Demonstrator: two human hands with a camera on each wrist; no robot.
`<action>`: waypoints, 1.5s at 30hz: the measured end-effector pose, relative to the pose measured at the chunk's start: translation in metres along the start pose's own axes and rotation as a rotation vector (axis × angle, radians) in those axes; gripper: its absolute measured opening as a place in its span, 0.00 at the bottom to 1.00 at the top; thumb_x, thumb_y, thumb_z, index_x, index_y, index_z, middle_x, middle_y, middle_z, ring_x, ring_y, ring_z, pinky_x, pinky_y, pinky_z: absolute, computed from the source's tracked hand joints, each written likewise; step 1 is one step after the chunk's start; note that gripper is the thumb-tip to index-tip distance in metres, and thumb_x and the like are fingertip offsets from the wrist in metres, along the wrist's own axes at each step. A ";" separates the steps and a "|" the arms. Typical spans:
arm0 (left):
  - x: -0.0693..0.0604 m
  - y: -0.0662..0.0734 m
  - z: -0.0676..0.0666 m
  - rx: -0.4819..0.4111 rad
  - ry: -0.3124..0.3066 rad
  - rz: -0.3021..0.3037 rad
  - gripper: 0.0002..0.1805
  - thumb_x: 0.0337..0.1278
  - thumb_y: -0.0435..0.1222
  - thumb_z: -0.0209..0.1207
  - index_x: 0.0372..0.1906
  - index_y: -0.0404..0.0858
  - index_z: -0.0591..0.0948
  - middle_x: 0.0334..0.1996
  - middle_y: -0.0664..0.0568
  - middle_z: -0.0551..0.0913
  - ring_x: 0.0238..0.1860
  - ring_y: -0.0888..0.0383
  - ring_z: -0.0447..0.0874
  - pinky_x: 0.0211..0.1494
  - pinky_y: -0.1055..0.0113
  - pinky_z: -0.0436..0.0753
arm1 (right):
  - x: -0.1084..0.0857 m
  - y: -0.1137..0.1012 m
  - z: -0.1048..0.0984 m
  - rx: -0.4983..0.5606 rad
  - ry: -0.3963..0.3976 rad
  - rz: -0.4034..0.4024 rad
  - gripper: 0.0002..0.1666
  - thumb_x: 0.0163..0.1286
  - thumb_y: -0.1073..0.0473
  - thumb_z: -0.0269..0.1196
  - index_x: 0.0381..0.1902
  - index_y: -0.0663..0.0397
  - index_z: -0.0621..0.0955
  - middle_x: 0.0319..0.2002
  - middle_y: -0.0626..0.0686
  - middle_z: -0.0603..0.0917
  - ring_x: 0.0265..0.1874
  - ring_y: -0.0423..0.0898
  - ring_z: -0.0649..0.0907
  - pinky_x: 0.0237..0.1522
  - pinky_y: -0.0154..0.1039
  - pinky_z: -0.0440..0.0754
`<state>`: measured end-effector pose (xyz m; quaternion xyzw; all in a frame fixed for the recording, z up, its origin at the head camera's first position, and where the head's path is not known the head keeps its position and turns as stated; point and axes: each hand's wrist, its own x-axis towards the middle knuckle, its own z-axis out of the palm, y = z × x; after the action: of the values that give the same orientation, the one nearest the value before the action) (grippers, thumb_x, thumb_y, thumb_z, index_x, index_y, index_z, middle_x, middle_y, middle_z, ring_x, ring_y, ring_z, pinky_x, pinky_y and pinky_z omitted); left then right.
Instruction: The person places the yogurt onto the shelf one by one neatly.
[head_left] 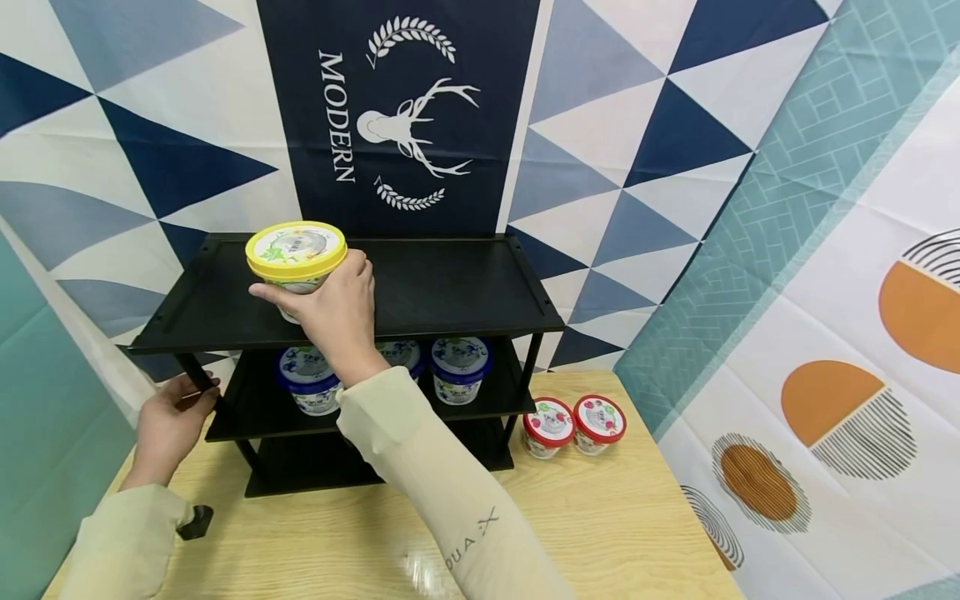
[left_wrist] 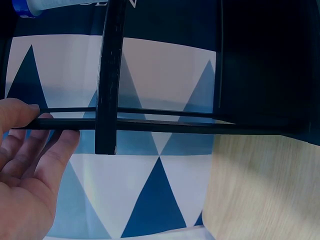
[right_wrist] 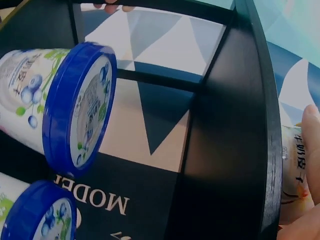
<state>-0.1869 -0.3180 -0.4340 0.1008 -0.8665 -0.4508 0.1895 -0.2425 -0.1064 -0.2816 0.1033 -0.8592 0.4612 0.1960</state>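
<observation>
Mia: What's closest to us?

Ben: The pale right sleeve (head_left: 468, 504). It slants up and left, to the right hand (head_left: 330, 312).

Mia: Is that hand full?

Ben: Yes! Its thumb and fingers curl round the yellow-lidded tub (head_left: 296, 257), spread just as wide as the tub. The thumb points left across the near side, and the other fingers are on the right side.

Mia: What does the left hand (head_left: 167, 427) do?

Ben: It's lower and farther left. Its thumb and fingers pinch the front left post (head_left: 193, 368), between the top and middle shelves.

Mia: Which way does the tub lie from the right hand?

Ben: Up and left of the palm. It stands nearly straight up, lid on top, over the left part of the top shelf (head_left: 457, 283). I can't tell if its bottom touches. The right hand is the nearer one, since it has the tub.

Mia: What else?

Ben: Three blue-lidded tubs (head_left: 459, 371) sit on the middle shelf, one partly hidden by the right wrist. Two red-lidded tubs (head_left: 549, 425) stand on the wooden table (head_left: 615, 525), to the right. Behind hangs a cloth with a deer head (head_left: 405, 125).
</observation>
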 end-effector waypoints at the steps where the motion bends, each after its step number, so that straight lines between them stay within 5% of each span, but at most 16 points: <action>1: 0.000 0.000 0.000 0.004 0.001 -0.003 0.22 0.66 0.41 0.50 0.56 0.29 0.73 0.33 0.82 0.67 0.32 0.90 0.66 0.30 0.87 0.72 | 0.000 0.000 -0.001 -0.012 -0.008 0.000 0.63 0.38 0.28 0.71 0.64 0.53 0.58 0.53 0.50 0.69 0.50 0.41 0.72 0.54 0.32 0.76; 11: 0.000 -0.003 -0.002 0.016 0.014 -0.001 0.22 0.66 0.41 0.50 0.56 0.29 0.73 0.31 0.85 0.66 0.31 0.90 0.65 0.29 0.87 0.72 | 0.003 0.003 -0.011 -0.012 -0.163 0.038 0.57 0.42 0.37 0.74 0.65 0.49 0.61 0.53 0.47 0.71 0.51 0.40 0.74 0.53 0.35 0.77; 22: 0.001 0.000 -0.002 0.034 -0.009 -0.016 0.26 0.66 0.45 0.49 0.58 0.28 0.73 0.36 0.73 0.70 0.31 0.89 0.65 0.30 0.87 0.72 | 0.005 0.003 -0.011 -0.039 -0.134 0.031 0.55 0.42 0.37 0.74 0.63 0.49 0.62 0.51 0.47 0.72 0.50 0.41 0.75 0.51 0.34 0.77; 36: 0.003 0.002 0.000 0.015 -0.010 0.005 0.22 0.66 0.41 0.50 0.56 0.28 0.73 0.30 0.85 0.66 0.30 0.90 0.66 0.29 0.87 0.72 | -0.002 0.014 -0.039 -0.093 -0.184 0.028 0.50 0.47 0.33 0.70 0.64 0.47 0.67 0.56 0.49 0.73 0.51 0.41 0.75 0.52 0.36 0.78; 45: -0.001 0.001 -0.002 0.014 -0.021 -0.007 0.24 0.66 0.42 0.50 0.57 0.27 0.73 0.32 0.83 0.66 0.31 0.90 0.65 0.30 0.87 0.71 | -0.007 0.026 -0.068 -0.081 -0.133 -0.073 0.36 0.54 0.37 0.67 0.57 0.48 0.75 0.51 0.50 0.77 0.48 0.43 0.76 0.44 0.35 0.78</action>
<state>-0.1856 -0.3190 -0.4324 0.1004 -0.8713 -0.4462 0.1781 -0.2293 -0.0355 -0.2708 0.1568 -0.8841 0.4106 0.1590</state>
